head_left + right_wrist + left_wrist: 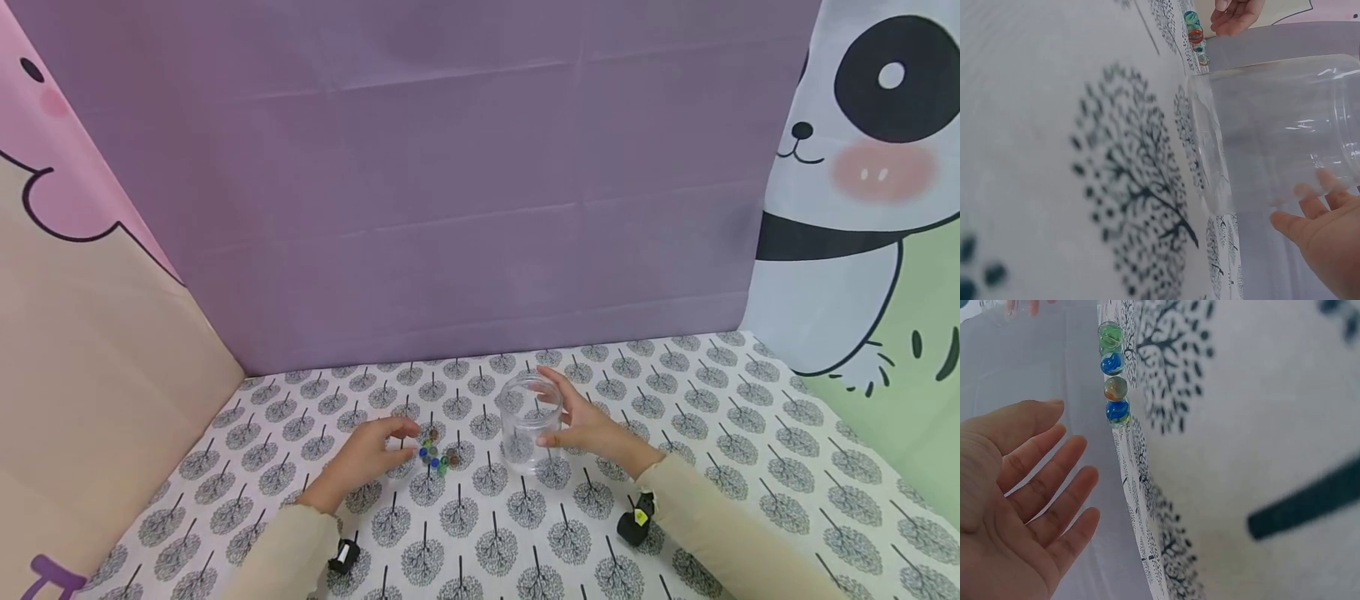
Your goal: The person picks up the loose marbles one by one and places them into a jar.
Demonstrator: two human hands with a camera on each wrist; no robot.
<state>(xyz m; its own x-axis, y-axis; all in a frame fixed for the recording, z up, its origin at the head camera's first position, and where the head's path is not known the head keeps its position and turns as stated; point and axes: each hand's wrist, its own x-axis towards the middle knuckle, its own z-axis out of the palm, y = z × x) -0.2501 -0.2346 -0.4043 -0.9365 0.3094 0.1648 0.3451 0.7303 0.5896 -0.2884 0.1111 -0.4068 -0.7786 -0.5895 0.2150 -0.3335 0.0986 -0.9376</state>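
A clear, see-through jar (531, 433) stands upright on the tree-print cloth, its top uncovered. My right hand (588, 425) holds the jar from its right side, thumb in front and fingers towards the back; the right wrist view shows fingertips (1310, 206) against the wall of the jar (1272, 125). To the left of the jar lies a small cluster of glass marbles (435, 462), in blue, green and brownish tones. My left hand (367, 454) is just left of these marbles (1112, 363), its fingers loosely bent and apart from them, with nothing in it.
The white cloth (495, 550) with grey trees covers the table. A purple backdrop (465, 183) rises behind it, with a panda-print panel (832, 300) on the right and a beige and pink panel (97, 333) on the left. Small black devices sit at both wrists.
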